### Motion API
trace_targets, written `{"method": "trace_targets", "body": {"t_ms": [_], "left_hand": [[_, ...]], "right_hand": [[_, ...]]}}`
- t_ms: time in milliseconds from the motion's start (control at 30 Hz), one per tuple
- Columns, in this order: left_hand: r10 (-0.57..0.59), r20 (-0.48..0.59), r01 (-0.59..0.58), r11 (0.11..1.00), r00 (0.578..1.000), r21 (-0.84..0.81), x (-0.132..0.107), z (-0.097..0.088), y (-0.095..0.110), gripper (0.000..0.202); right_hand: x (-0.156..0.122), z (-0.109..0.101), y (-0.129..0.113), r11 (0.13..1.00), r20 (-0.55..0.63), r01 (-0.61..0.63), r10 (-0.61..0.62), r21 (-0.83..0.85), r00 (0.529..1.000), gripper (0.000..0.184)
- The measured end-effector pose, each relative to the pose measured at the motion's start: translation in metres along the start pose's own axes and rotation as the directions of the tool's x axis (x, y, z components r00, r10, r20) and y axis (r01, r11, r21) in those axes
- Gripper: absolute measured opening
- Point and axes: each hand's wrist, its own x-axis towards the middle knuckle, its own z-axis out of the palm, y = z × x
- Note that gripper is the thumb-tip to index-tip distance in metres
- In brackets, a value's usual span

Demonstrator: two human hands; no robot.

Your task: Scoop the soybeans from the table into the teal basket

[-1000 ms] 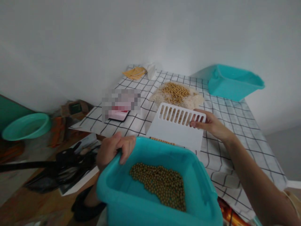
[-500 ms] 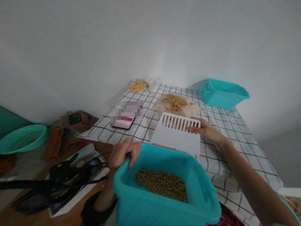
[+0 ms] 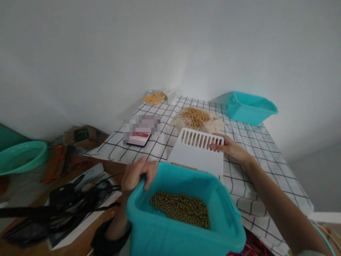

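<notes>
My left hand [image 3: 139,173] is closed over the far left rim of a teal plastic tub [image 3: 226,227] that holds a layer of soybeans [image 3: 181,209]. A white slotted scoop [image 3: 197,156] leans down over the tub's far edge, a few beans showing at its lower lip. My right hand [image 3: 228,147] grips the scoop's upper right corner by the slots. Beyond the scoop, a heap of soybeans mixed with rice [image 3: 196,118] lies on the checked tablecloth [image 3: 253,149].
A second teal tub [image 3: 250,108] stands at the table's far right. A phone [image 3: 138,138] lies left of the heap, yellow cloth [image 3: 153,97] at the far edge. Black cables [image 3: 66,202], papers and a green basin [image 3: 21,156] are at left.
The view shifted slightly and the tub, with my left hand on it, now sits a little lower left. My right hand keeps its hold on the scoop.
</notes>
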Motion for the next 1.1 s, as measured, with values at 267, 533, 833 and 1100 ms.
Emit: {"method": "trace_targets", "body": {"t_ms": [267, 533, 833, 1100], "left_hand": [[0.019, -0.029, -0.02, 1.0, 0.999, -0.022, 0.0, 0.001, -0.001, 0.071], [0.051, 0.048, -0.049, 0.998, 0.998, -0.044, -0.001, -0.004, -0.005, 0.071], [0.022, -0.027, -0.024, 0.997, 0.999, -0.077, -0.004, 0.001, -0.003, 0.069], [0.004, 0.009, -0.004, 0.996, 1.0, -0.091, -0.004, -0.002, -0.003, 0.068]], "right_hand": [[0.007, -0.003, 0.015, 0.994, 0.069, -0.037, 0.03, 0.107, 0.997, 0.025], [0.004, 0.0, 0.013, 0.965, 0.081, -0.097, 0.079, 0.242, 0.994, 0.033], [0.0, -0.008, 0.006, 0.984, -0.103, 0.054, -0.037, 0.167, 0.994, 0.026], [0.002, -0.002, 0.004, 1.0, 0.054, 0.012, -0.012, 0.002, 0.998, 0.024]]}}
